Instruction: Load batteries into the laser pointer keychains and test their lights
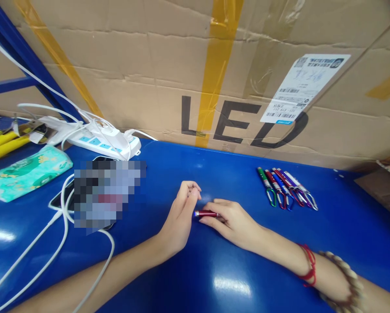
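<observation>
A small red metal flashlight (pixel 206 213) lies between the thumb and fingers of my right hand (pixel 230 219), which is closed around its rear end. Blue-violet light shows at its front tip, right beside my left palm. My left hand (pixel 181 213) is held on edge facing that tip, loosely cupped with bent fingers, and nothing shows in it. To the right on the blue table, several mini flashlights with carabiner clips (pixel 284 187) lie side by side in green, red, blue and purple or silver.
A large cardboard box (pixel 149 65) marked LED stands along the table's (pixel 169 278) back edge. On the left are a white power strip (pixel 100 141), white cables (pixel 64 195), a green tissue pack (pixel 32 171), yellow-handled items (pixel 6 143) and a blurred-out object (pixel 105 195).
</observation>
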A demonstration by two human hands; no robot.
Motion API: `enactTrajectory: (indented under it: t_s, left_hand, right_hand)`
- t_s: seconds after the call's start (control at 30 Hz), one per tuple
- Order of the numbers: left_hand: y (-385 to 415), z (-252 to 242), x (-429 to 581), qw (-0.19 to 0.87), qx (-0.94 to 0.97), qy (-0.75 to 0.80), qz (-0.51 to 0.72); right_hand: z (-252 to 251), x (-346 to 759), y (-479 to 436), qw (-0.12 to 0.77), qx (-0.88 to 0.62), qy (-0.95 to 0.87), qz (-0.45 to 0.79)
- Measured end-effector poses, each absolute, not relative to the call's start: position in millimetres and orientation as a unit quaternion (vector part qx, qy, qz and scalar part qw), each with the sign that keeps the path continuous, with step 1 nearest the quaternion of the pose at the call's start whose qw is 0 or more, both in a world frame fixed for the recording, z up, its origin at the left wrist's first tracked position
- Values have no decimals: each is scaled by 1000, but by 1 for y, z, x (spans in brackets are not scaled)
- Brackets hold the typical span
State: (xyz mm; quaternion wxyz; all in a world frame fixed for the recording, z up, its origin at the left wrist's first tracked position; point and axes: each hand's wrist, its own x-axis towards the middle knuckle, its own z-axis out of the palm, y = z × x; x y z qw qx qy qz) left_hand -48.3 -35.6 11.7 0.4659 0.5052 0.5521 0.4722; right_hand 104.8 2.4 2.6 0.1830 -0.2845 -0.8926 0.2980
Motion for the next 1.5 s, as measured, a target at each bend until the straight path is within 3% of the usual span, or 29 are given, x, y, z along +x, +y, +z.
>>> enactTrajectory:
  t_s: [1.27, 1.5]
  left_hand:
    - [-36, 10, -48, 470, 503, 548, 474]
    - [-31, 13, -52, 477, 462, 497, 559]
  right_hand:
    - [0, 107, 4, 198, -259, -896, 302]
    - [-1, 107, 5, 213, -311, -870, 318]
